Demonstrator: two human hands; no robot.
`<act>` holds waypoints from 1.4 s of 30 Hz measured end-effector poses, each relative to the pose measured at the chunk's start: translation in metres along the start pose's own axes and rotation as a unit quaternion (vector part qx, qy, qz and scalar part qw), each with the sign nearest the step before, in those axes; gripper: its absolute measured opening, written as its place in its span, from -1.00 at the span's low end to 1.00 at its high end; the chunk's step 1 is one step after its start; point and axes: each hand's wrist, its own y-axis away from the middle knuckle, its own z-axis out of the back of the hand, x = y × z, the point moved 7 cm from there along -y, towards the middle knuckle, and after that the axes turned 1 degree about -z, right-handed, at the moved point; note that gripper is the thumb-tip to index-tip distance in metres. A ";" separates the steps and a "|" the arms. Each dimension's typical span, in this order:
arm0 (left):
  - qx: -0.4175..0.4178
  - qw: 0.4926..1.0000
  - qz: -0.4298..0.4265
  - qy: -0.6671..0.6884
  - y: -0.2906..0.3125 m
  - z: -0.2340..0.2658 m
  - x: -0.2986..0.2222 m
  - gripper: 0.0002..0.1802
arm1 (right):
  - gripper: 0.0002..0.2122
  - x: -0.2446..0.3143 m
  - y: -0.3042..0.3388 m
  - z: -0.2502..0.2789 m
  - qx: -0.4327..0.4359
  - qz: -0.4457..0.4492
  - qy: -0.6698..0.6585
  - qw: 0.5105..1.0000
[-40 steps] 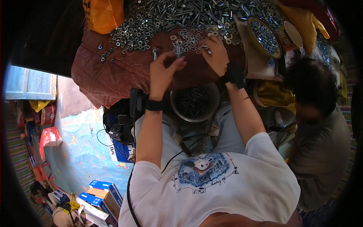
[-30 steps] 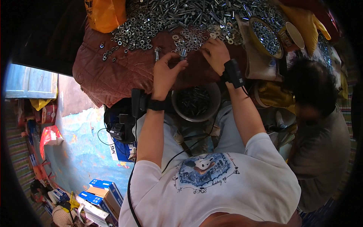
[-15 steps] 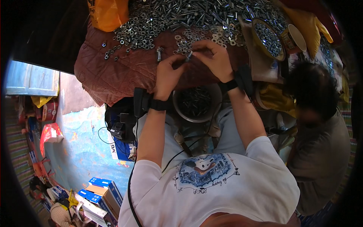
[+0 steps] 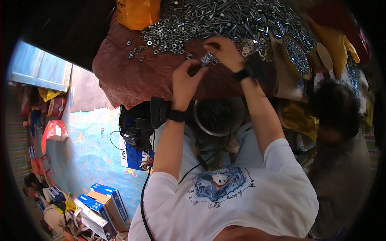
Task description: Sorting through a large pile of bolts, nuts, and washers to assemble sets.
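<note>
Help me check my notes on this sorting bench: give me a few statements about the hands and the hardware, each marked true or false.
1. Both hands meet at a small metal bolt. True.
2. The left hand rests inside the round metal bowl. False: it is up at the bolt, above the bowl.
3. The pile of nuts and bolts lies on a reddish-brown cloth. True.
4. The right hand wears a yellow glove. False: it is bare, with a dark wristband.
</note>
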 end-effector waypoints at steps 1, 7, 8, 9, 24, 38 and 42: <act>-0.028 0.999 0.014 -0.008 0.000 0.010 -0.001 -0.75 | -0.84 0.000 -0.008 -0.015 0.002 0.003 -0.003 1.000; -0.116 0.992 -0.034 -0.030 -0.005 0.052 -0.001 -0.78 | -0.85 0.025 -0.038 -0.088 0.095 0.151 0.205 0.963; -0.123 0.991 -0.021 -0.044 -0.005 0.055 -0.001 -0.78 | -0.87 0.022 -0.040 -0.092 0.088 0.122 0.205 0.967; -0.133 0.989 -0.010 -0.059 -0.004 0.058 -0.001 -0.79 | -0.87 0.025 -0.041 -0.094 0.084 0.117 0.209 0.967; -0.111 0.993 -0.019 0.020 -0.011 0.019 -0.005 -0.75 | -0.79 -0.016 -0.018 -0.039 0.030 -0.026 -0.089 0.995; 0.078 0.996 -0.033 -0.041 0.000 -0.064 -0.007 -0.76 | -0.76 0.037 0.097 0.082 -0.098 -0.016 -0.035 0.994; 0.075 0.995 -0.041 -0.048 0.000 -0.067 -0.002 -0.77 | -0.77 0.029 0.102 0.082 -0.076 -0.044 -0.053 0.995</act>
